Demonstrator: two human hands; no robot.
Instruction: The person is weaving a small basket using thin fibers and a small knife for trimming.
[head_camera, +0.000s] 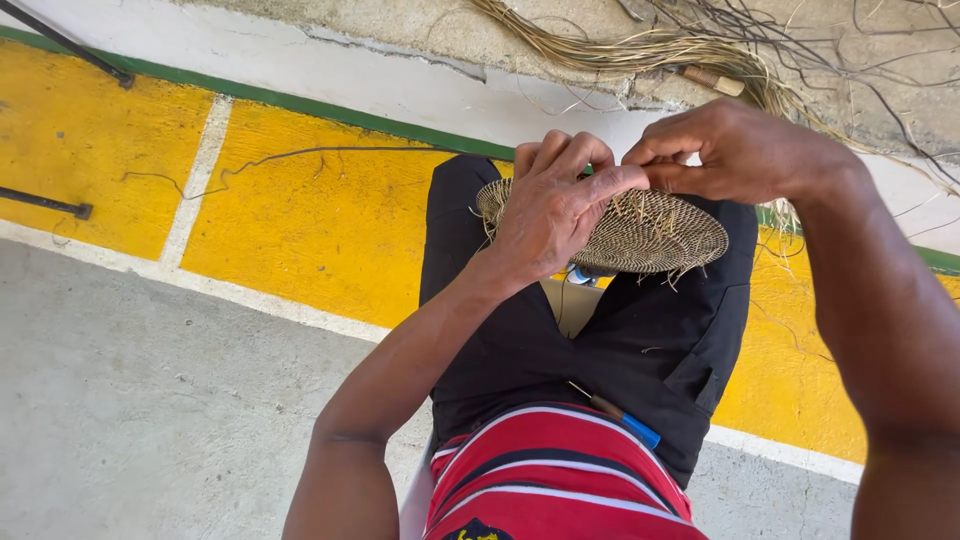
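Observation:
A round woven disc of tan fibre (655, 235) rests on my knees, over black trousers. My left hand (555, 205) lies across its near-left side, fingers curled onto the rim. My right hand (725, 150) pinches a thin strand at the far rim, fingertips meeting those of my left hand. Loose fibre ends stick out around the disc's edge. A thin tool with a blue handle (620, 415) lies on my lap near my red striped shirt.
A bundle of long dry fibres (640, 45) lies on the concrete ahead, with a short wooden-handled piece (712, 78) in it. The floor is yellow paint with white and green lines (300, 105). Dark metal legs (60, 205) stand at left.

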